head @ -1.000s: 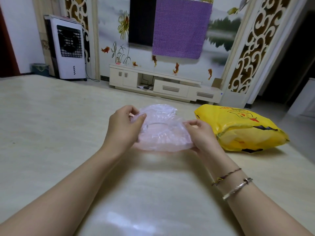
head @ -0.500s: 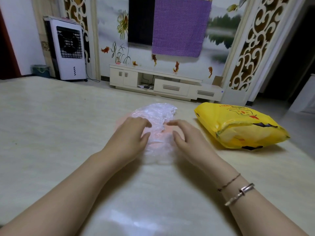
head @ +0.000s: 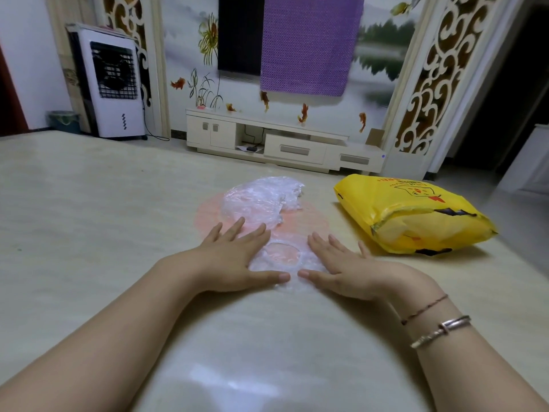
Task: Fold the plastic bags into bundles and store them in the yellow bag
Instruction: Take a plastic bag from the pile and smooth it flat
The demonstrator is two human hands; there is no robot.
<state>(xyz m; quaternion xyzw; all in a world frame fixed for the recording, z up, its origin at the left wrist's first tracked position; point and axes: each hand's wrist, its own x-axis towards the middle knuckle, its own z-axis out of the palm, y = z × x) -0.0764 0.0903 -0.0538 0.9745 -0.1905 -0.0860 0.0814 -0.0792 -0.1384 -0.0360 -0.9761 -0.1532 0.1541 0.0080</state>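
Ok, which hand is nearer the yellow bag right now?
Right. The right hand lies flat on the clear plastic bag, just left of the yellow bag, not touching it. The left hand presses the plastic's far side, farther away.

This place is a living room in a home. Against the far wall stands a low white TV cabinet [head: 285, 141] with doors and drawers, and above it hangs a dark television [head: 240, 34], half covered by a purple cloth [head: 310, 43], on a wall painted with flowers, fish and a lake. A white air cooler [head: 111, 81] stands on the floor at the left, beside a carved ornamental panel [head: 432, 69] like the one at the right.
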